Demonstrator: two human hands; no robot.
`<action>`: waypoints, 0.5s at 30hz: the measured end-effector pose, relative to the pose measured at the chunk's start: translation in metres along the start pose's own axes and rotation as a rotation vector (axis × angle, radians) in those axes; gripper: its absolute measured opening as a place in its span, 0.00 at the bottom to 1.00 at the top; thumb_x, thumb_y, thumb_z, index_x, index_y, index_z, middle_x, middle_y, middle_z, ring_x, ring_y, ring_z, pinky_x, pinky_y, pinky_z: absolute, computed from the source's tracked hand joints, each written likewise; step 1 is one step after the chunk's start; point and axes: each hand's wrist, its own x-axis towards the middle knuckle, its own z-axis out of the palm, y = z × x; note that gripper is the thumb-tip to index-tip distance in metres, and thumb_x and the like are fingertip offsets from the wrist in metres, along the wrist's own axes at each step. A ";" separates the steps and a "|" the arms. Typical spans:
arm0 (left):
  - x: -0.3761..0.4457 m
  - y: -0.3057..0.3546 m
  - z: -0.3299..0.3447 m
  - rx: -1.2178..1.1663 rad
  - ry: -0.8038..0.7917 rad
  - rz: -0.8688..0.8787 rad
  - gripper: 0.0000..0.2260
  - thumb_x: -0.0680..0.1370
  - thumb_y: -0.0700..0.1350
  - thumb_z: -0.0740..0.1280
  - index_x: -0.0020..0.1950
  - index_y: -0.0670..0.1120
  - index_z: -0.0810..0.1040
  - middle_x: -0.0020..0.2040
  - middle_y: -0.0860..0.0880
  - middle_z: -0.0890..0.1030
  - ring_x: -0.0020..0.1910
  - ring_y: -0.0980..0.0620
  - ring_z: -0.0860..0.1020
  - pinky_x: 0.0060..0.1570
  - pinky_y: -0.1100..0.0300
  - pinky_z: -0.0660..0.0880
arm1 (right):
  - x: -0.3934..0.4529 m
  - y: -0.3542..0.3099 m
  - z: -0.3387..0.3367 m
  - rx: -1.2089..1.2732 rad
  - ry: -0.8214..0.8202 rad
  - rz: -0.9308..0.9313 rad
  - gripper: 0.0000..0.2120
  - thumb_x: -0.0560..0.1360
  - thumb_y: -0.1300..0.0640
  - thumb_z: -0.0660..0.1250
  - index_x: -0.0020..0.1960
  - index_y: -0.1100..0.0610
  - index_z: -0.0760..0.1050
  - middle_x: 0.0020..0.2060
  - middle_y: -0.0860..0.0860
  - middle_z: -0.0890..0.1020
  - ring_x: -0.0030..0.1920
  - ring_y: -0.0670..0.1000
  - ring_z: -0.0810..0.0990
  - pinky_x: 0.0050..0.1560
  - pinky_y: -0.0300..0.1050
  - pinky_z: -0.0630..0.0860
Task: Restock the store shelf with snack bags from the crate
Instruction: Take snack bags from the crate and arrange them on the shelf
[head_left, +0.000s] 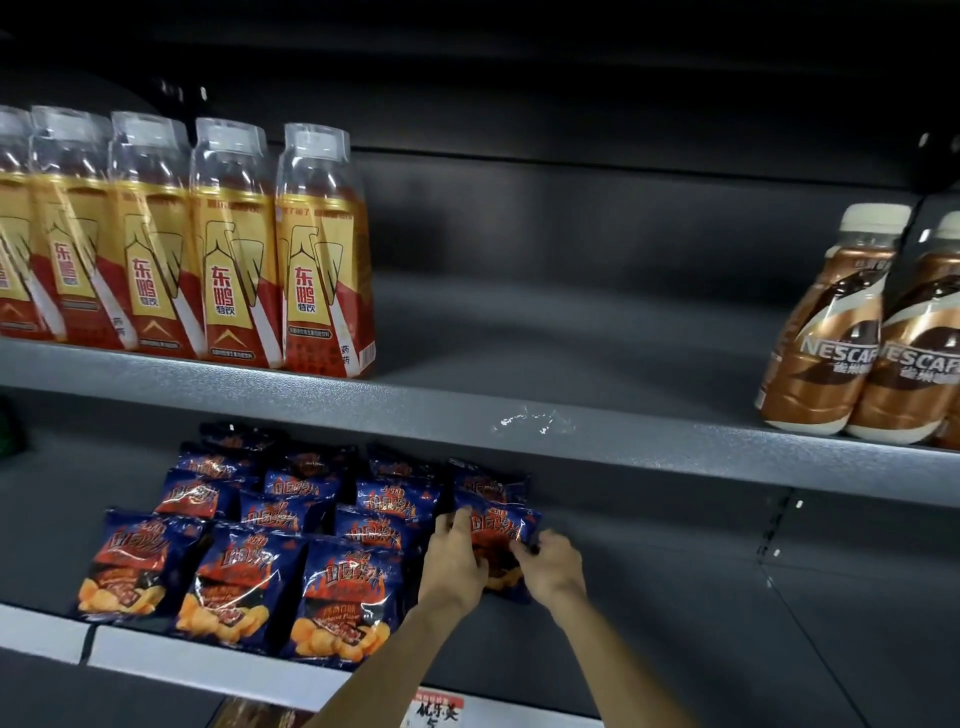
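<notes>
Several dark blue snack bags (244, 577) with orange flames and chips printed on them stand in rows on the lower grey shelf (675, 649). At the right end of the rows, one more snack bag (496, 530) is held upright between both hands. My left hand (452, 564) grips its left edge, fingers curled over the front. My right hand (550, 564) pinches its lower right corner. Behind this bag stands another bag of the same kind. The crate is out of view.
The upper shelf (571, 410) carries a row of gold-and-red drink bottles (234, 249) at the left and brown coffee bottles (831, 332) at the right. A white price strip (208, 665) runs along the lower shelf's front edge. Bare shelf lies right of the bags.
</notes>
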 end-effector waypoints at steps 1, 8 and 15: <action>-0.001 -0.001 -0.001 0.001 -0.005 0.002 0.22 0.76 0.36 0.65 0.69 0.48 0.66 0.62 0.48 0.69 0.57 0.50 0.74 0.54 0.63 0.72 | 0.000 0.000 0.000 -0.004 0.008 0.007 0.11 0.77 0.49 0.68 0.51 0.58 0.77 0.46 0.52 0.82 0.42 0.48 0.79 0.30 0.33 0.67; -0.009 -0.002 -0.002 -0.003 -0.004 0.010 0.20 0.76 0.37 0.66 0.66 0.50 0.70 0.56 0.51 0.74 0.52 0.53 0.76 0.50 0.66 0.73 | -0.005 0.001 0.003 -0.047 0.049 -0.014 0.12 0.78 0.51 0.67 0.39 0.57 0.77 0.37 0.50 0.81 0.38 0.47 0.78 0.31 0.36 0.68; -0.015 -0.003 -0.003 -0.033 -0.030 0.014 0.19 0.76 0.37 0.64 0.65 0.50 0.73 0.53 0.51 0.80 0.50 0.52 0.81 0.50 0.60 0.79 | -0.011 -0.005 0.014 -0.009 -0.007 -0.051 0.08 0.79 0.56 0.65 0.42 0.57 0.79 0.41 0.51 0.83 0.39 0.46 0.79 0.37 0.36 0.70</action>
